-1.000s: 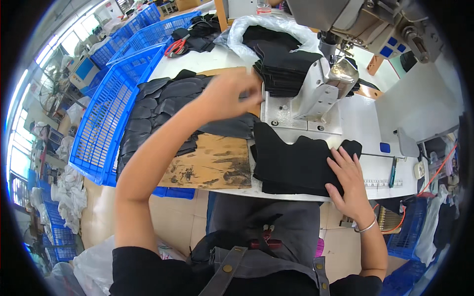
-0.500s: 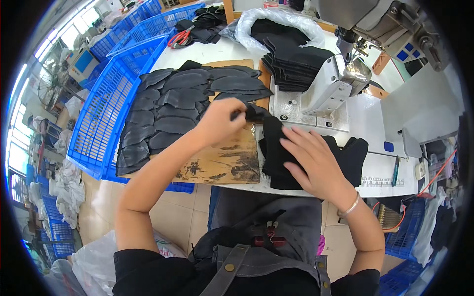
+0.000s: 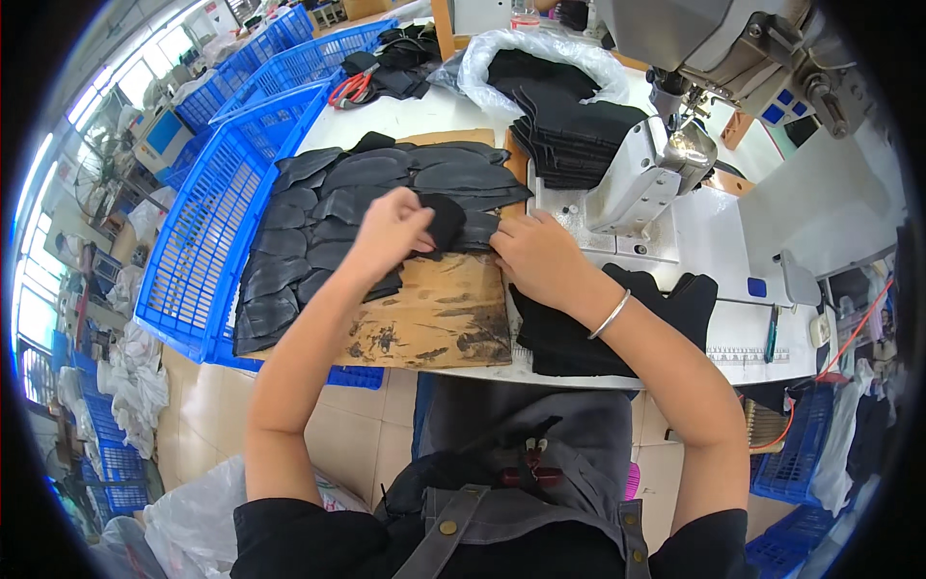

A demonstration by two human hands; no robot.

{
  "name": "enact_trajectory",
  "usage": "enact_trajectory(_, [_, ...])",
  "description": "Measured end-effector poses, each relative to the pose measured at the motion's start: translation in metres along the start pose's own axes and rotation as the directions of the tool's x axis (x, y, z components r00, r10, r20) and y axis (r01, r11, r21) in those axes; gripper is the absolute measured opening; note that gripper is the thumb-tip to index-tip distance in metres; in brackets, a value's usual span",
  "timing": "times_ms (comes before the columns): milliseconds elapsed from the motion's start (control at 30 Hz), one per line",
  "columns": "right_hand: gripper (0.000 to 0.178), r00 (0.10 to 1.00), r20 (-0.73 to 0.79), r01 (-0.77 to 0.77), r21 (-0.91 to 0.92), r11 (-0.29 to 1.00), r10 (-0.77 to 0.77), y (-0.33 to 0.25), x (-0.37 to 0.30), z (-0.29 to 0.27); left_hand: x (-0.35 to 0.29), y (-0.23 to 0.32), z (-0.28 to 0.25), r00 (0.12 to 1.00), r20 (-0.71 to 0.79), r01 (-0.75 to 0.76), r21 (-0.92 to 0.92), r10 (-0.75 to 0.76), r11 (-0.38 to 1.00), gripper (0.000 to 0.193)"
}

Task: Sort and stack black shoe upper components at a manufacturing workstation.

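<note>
My left hand (image 3: 391, 232) is closed in a pinch on a black curved piece (image 3: 445, 221); its dull side shows beside my fingertips. Just to the right, my right hand (image 3: 540, 256) has its fingertips closed on the end of a shiny black strip (image 3: 477, 232). Whether both hands hold one and the same piece I cannot tell. Under and around them, overlapping rows of shiny black curved pieces (image 3: 362, 174) cover much of a stained brown board (image 3: 424, 323). Below my right wrist lies a stack of black fabric pieces (image 3: 579, 343).
A sewing machine (image 3: 637, 183) stands at the right, with a tall pile of black pieces (image 3: 569, 135) and a clear plastic bag (image 3: 477, 68) behind. Red-handled scissors (image 3: 353, 89) lie at the back. A blue crate (image 3: 207, 222) flanks the left side; a pen (image 3: 772, 333) rests at the right.
My right hand has left the black fabric stack and moved up and left to the shiny strip. My left hand has shifted left with the black piece.
</note>
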State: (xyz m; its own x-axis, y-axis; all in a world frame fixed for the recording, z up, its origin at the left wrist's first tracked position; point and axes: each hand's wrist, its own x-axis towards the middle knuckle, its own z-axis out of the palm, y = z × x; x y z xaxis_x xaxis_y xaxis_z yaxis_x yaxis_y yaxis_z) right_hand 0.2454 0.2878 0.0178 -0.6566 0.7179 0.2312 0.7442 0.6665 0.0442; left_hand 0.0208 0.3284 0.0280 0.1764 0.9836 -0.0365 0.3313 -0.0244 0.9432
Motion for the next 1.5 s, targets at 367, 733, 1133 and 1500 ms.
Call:
enact_trajectory(367, [0.067, 0.913, -0.318, -0.042, 0.549, 0.835, 0.255, 0.013, -0.003, -0.012, -0.053, 0.073, -0.038, 0.838, -0.435, -0.455, -0.225, 0.329, 0.862, 0.015])
enact_trajectory(733, [0.024, 0.839, 0.366, -0.473, 0.856, 0.207, 0.402, 0.023, -0.128, -0.097, -0.054, 0.092, 0.083, 0.876, 0.466, 0.016, -0.284, 0.123, 0.959, 0.035])
enact_trajectory(1133, [0.023, 0.696, 0.466, -0.677, 0.679, 0.283, 0.547, 0.016, -0.16, -0.089, -0.052, 0.057, 0.15, 0.763, 0.585, -0.493, 0.253, 0.274, 0.833, 0.043])
enact_trajectory(1500, [0.029, 0.751, 0.324, -0.625, 0.629, 0.463, 0.575, 0.013, -0.163, -0.08, -0.047, 0.061, 0.147, 0.739, 0.614, -0.515, 0.25, 0.277, 0.82, 0.051])
